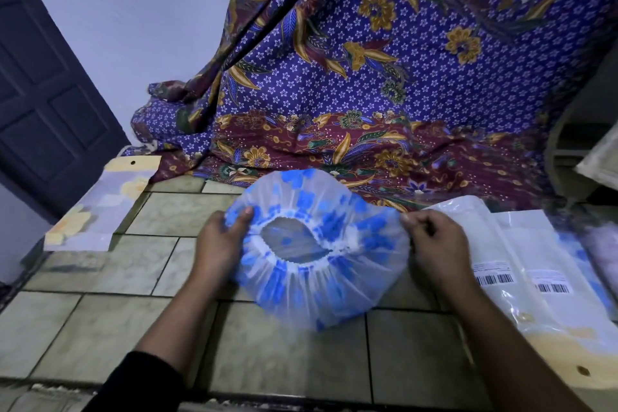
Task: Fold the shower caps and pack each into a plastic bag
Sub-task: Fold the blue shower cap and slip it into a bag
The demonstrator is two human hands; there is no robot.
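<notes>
Head | shower cap (pixel 317 244) stretched between hands (opening up) | left hand (pixel 217 237), right hand (pixel 434 241) pinch opposite edges

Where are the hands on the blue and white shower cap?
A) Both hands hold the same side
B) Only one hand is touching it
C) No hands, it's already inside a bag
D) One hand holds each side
D: the left hand pinches the left edge of the shower cap and the right hand grips its right edge, so the cap is spread open between them.
</notes>
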